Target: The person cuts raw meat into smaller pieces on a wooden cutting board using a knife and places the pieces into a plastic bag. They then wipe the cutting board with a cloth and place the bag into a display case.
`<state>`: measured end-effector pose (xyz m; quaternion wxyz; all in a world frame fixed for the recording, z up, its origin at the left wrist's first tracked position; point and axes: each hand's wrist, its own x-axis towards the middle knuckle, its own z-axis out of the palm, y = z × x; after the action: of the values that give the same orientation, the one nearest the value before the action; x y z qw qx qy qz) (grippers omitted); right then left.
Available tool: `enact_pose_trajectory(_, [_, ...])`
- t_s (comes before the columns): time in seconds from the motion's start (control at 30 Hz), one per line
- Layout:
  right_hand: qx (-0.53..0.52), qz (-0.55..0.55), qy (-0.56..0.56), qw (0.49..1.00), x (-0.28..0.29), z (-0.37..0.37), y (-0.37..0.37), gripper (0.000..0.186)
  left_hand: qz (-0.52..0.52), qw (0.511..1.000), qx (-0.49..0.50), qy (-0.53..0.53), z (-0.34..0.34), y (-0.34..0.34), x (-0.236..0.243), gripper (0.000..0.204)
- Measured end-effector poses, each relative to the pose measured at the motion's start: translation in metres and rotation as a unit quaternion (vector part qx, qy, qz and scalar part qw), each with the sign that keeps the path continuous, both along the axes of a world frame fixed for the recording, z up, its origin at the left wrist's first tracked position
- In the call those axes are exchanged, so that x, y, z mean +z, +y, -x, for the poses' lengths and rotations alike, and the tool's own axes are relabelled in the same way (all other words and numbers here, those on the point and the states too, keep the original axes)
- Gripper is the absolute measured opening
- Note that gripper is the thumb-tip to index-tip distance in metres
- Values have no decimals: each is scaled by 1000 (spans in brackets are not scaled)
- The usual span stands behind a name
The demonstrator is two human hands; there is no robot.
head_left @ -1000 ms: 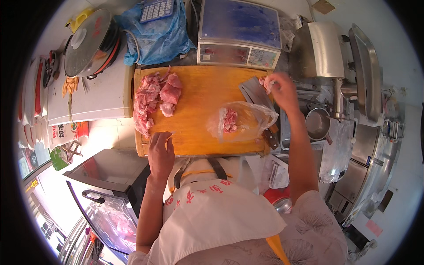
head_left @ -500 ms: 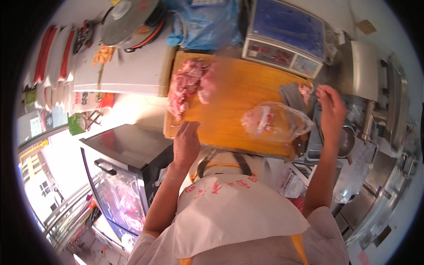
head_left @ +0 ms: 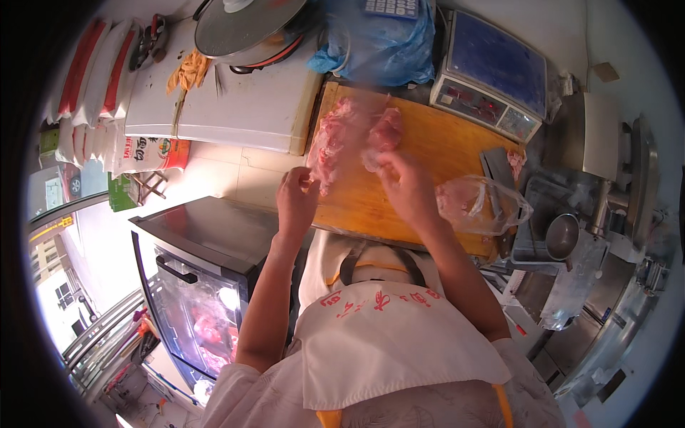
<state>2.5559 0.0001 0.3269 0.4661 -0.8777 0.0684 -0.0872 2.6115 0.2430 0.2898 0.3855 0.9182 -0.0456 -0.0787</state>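
A wooden cutting board (head_left: 371,214) carries a heap of raw meat (head_left: 330,146) on its left side. Beside the heap lies a separate piece of meat (head_left: 385,132). My right hand (head_left: 412,191) has its fingers closed on the near end of that piece. At the near left edge of the heap is my left hand (head_left: 295,203), its fingers curled; whether they pinch anything is hidden. A clear plastic bag (head_left: 481,205) with meat inside lies on the right of the board. Behind it rests a grey blade (head_left: 494,167), partly covered by the bag.
A blue-topped scale (head_left: 492,68) stands behind the board, next to a blue plastic bag (head_left: 385,43). A lidded pot (head_left: 250,32) sits on the white surface at the left. Right of the board are a tray and a ladle (head_left: 562,237). A glass-doored cabinet (head_left: 200,285) stands at lower left.
My right hand has moved left, from beside the blade to the separate piece of meat. My left hand stays near the heap, its fingers now at the edge. The whole view has shifted.
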Motion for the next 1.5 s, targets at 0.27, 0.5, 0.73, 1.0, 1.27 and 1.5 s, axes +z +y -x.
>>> enact_pose_trajectory(0.27, [-16, -350, 113, 930, -1, -27, -3, 26, 396, 856, -34, 330, -14, -20, 28, 22])
enact_pose_trajectory(0.5, [3, -400, 164, 902, 7, -9, 26, 33, 415, 820, -63, 388, -21, -15, 36, 23])
enact_pose_trajectory(0.73, [-92, -479, 155, 859, 22, 7, 16, 27, 386, 833, -67, 390, -17, -24, 38, 25])
enact_pose_trajectory(1.0, [-95, -653, 42, 751, 66, 37, -17, 30, 326, 862, -48, 385, -1, -20, 19, 27])
enact_pose_trajectory(1.27, [-305, -242, -178, 904, 171, 86, -130, 18, 258, 901, -25, 349, 31, -21, 22, 17])
enact_pose_trajectory(1.5, [-388, 162, -162, 893, 56, 101, -242, 20, 222, 913, -9, 343, 52, -26, 21, 17])
